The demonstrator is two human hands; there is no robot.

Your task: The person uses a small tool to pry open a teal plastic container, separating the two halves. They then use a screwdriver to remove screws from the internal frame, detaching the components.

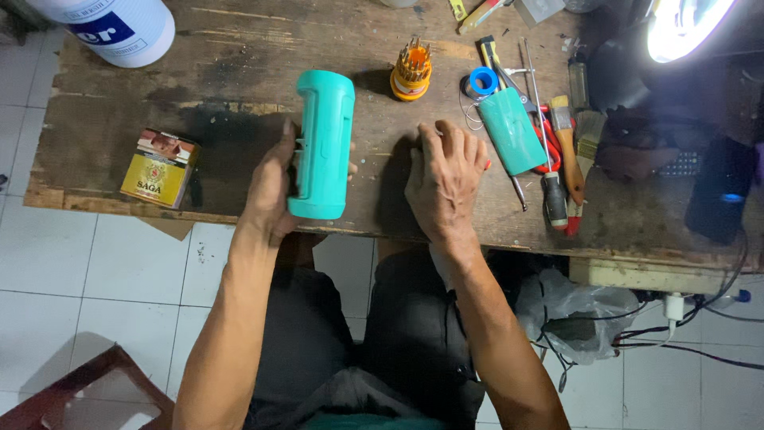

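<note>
Left hand: fingers wrapped around the teal cylindrical speaker shell, lying lengthwise at the wooden workbench's near edge.
Right hand: curled knuckles-up on the bench (contents hidden).
Beyond: teal cover piece, orange screwdriver-bit holder.

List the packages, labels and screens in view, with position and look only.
Small box: near left edge of the workbench, left of the left hand; rectangular, yellow with a red and white top.
White jar: far left corner, round, white with a blue and white label.
Dark device: right end, black, with a small blue glow.
</note>
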